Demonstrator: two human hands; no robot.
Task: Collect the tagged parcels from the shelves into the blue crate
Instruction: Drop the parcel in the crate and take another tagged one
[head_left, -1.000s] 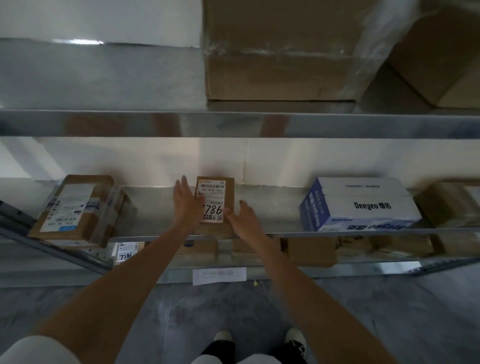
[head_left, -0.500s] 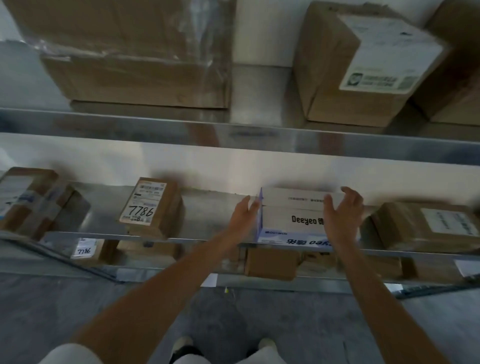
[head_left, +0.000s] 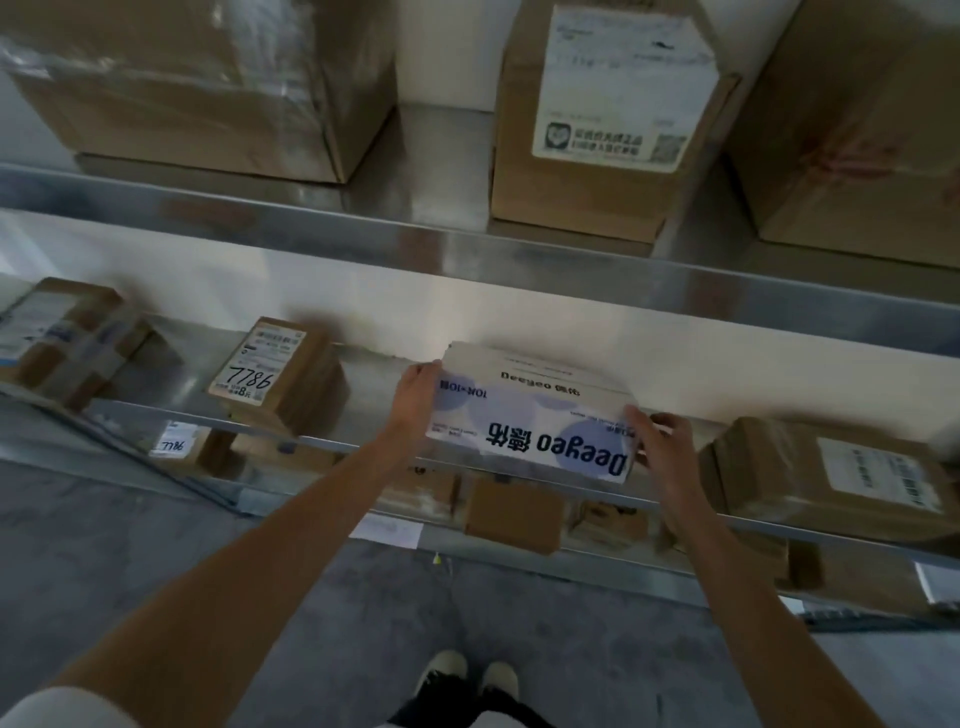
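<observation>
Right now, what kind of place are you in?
Probably a parcel storeroom or small warehouse: metal shelves hold many cardboard boxes with shipping labels, like the one marked 7786, above a bare concrete floor.

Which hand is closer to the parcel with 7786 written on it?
Left. The left hand grips the white box's left end, a short gap right of the 7786 parcel. The right hand holds the box's far end, beyond it.

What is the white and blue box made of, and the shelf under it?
White and blue box: looks like thin printed cardboard, smooth, with folded edges and a lid seam. Shelf: seems bare metal, grey and shiny, mirroring the brown parcels.
</observation>
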